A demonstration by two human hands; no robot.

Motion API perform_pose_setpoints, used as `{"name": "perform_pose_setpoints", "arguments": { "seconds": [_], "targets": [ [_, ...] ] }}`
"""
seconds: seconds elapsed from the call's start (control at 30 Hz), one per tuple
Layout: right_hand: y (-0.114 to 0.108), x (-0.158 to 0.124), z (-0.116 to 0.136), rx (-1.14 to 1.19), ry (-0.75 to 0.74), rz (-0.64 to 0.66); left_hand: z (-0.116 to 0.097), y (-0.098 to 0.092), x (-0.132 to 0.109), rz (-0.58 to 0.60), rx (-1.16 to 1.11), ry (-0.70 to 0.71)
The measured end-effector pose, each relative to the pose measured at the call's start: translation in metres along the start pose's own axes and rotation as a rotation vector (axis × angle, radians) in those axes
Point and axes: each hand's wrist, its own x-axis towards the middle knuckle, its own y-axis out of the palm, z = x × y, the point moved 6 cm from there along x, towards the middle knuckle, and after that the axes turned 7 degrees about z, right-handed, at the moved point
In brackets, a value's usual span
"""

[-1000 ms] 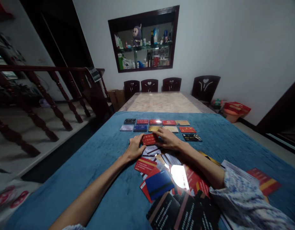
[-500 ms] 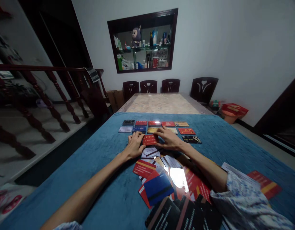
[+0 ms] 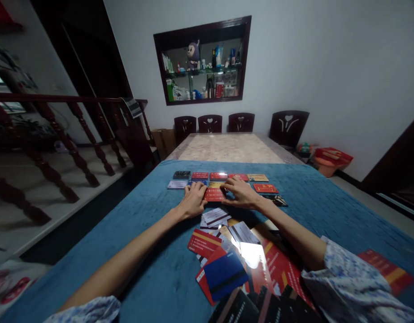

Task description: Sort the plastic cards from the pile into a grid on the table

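A red card [image 3: 214,194] with pale lettering lies flat between my two hands, just in front of the neat rows of cards. My left hand [image 3: 193,200] grips its left edge with fingers bent, and my right hand [image 3: 241,193] has thumb and fingers at its right edge. Whether it is one card or a stack, I cannot tell. Behind it sits a gold card [image 3: 215,184], partly covered. The right hand overlaps other cards of the row. Closer to me spreads a loose pile with a white striped card [image 3: 216,217], a blue card [image 3: 225,275] and several red and black ones.
A blue cloth [image 3: 142,220] covers the near part of the table. Ordered cards include a red card [image 3: 265,188] at right and a lilac card [image 3: 176,185] at left. Chairs [image 3: 210,123] stand beyond the table; a wooden railing [image 3: 75,101] runs along the left.
Both hands have moved the red card slightly away from me, toward the rows. More of the striped cards in the loose pile shows. The camera view has shifted a little.
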Motion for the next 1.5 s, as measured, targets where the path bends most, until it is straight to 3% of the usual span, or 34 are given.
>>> {"name": "perform_pose_setpoints", "arguments": {
  "seconds": [0.33,0.87,1.5],
  "targets": [
    [-0.006,0.012,-0.02,-0.008,0.031,0.055,0.0,-0.008,0.027,0.109,0.078,-0.051],
    [-0.02,0.042,-0.059,-0.097,0.174,0.2,0.014,-0.008,0.081,0.123,0.169,-0.085],
    [0.002,0.071,-0.094,-0.118,0.338,0.378,0.034,0.014,0.128,0.226,0.147,-0.15]
  ]
}}
